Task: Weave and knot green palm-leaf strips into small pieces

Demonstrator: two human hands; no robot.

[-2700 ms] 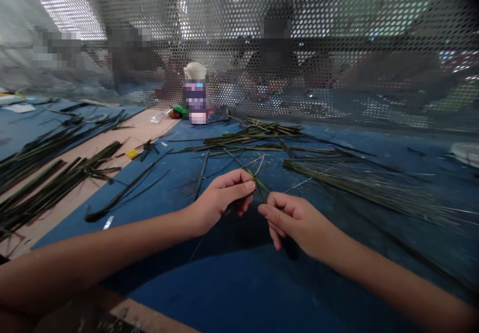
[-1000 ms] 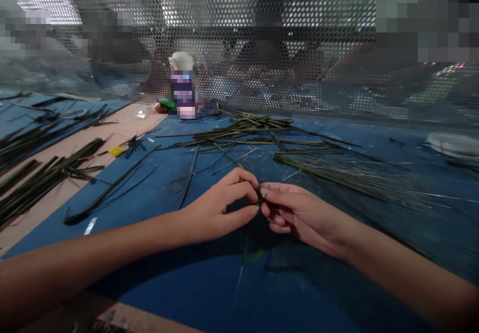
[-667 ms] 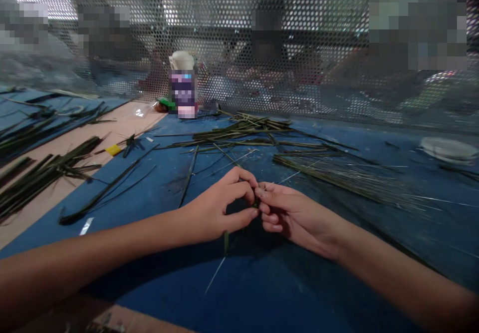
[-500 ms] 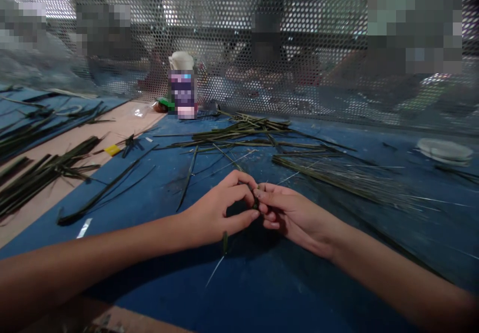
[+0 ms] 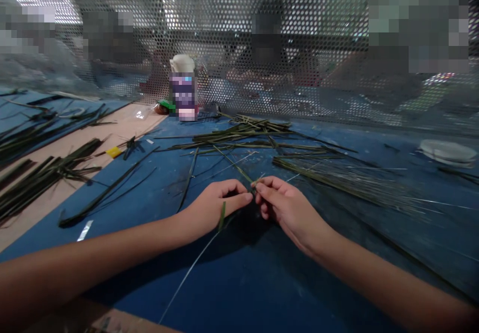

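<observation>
Over the middle of the blue table, my left hand (image 5: pixel 217 202) and my right hand (image 5: pixel 286 200) meet fingertip to fingertip. Both are closed in a pinch on a thin green leaf strip (image 5: pixel 239 170), which runs away from the fingers toward the back. What lies between the tips is small and mostly hidden. A short green leaf end (image 5: pixel 222 216) sticks up by my left thumb. From it, a clear thin wire (image 5: pixel 187 274) trails down toward the front edge.
A heap of leaf strips (image 5: pixel 239 132) lies behind my hands. To the right are a bundle with fine clear wires (image 5: pixel 374 185) and white round discs (image 5: pixel 447 152). More strips (image 5: pixel 48 173) lie left. A bottle (image 5: pixel 183 96) stands before the perforated screen (image 5: pixel 232 63), with people behind.
My right hand has turned and risen slightly at the pinch, while my left fingers have lowered. The leaf end by my left thumb has moved up, and more clear wire shows below it.
</observation>
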